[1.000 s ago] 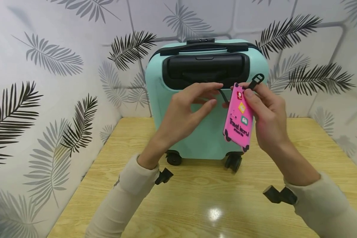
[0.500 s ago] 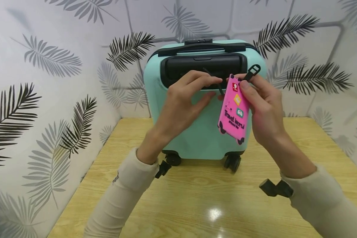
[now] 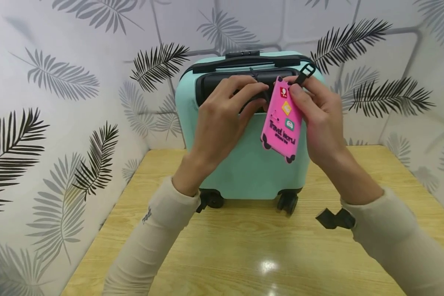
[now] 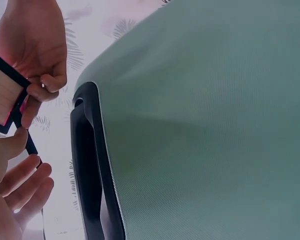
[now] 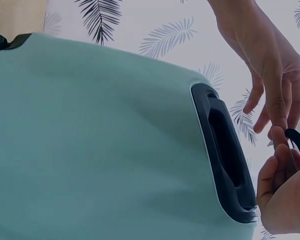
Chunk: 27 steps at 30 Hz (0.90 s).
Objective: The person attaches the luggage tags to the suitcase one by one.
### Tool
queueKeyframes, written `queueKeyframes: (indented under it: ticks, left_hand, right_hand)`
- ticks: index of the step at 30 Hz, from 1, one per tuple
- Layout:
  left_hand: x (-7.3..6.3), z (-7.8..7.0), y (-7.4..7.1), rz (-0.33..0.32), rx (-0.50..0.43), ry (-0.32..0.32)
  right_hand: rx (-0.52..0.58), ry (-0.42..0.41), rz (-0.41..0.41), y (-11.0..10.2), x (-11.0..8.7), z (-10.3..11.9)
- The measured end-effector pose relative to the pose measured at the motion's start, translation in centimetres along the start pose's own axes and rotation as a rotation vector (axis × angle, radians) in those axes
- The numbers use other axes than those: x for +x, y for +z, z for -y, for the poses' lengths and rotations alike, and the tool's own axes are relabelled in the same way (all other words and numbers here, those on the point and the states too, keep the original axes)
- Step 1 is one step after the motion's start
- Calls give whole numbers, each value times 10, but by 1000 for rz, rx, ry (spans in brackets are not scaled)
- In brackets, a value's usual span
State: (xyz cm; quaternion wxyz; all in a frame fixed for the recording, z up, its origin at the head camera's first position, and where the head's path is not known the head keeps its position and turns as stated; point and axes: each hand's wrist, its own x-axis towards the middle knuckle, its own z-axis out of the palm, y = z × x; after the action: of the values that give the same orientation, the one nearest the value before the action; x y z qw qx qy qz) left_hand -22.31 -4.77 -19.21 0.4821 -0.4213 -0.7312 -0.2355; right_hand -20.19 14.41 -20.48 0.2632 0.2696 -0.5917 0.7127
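A pink luggage tag [image 3: 281, 123] with "Travel World" lettering hangs slanted in front of a mint-green suitcase [image 3: 251, 176]. My right hand [image 3: 323, 123] pinches its upper end, thumb on the front face, beside the black buckle end [image 3: 306, 70] that sticks up. On the tag's other side my left hand [image 3: 220, 119] has thumb and fingers bent around the black strap [image 4: 31, 145], whose thin tail pokes up above the knuckles in the head view. The left wrist view shows the tag's back [image 4: 2, 92], a pale card in a dark frame. Both hands' fingertips are close together.
The suitcase stands upright on its black wheels [image 3: 287, 201] on a wood-grain table [image 3: 237, 246], against a feather-patterned wall [image 3: 66, 123]. A black handle recess [image 4: 92, 165] lies along the suitcase's top edge. Small black blocks [image 3: 334, 218] sit at the right cuff.
Both hands and the tag have risen and shifted left, up to the suitcase's handle recess. The left fingers have closed in on the strap. The suitcase stays put.
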Motion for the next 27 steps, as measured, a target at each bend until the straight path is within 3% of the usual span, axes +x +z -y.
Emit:
queueKeyframes:
  ticks: [10,18,27]
  left_hand:
    - [5,7,2,-3,56,-37]
    - [13,10,2,-14,34,-41]
    - [22,13,0,3,21,-102]
  right_hand:
    - [-15,-32,-8,1,13,-2]
    - [36,-20,21,-4,27,3]
    - [39,-44,35,-3,41,8]
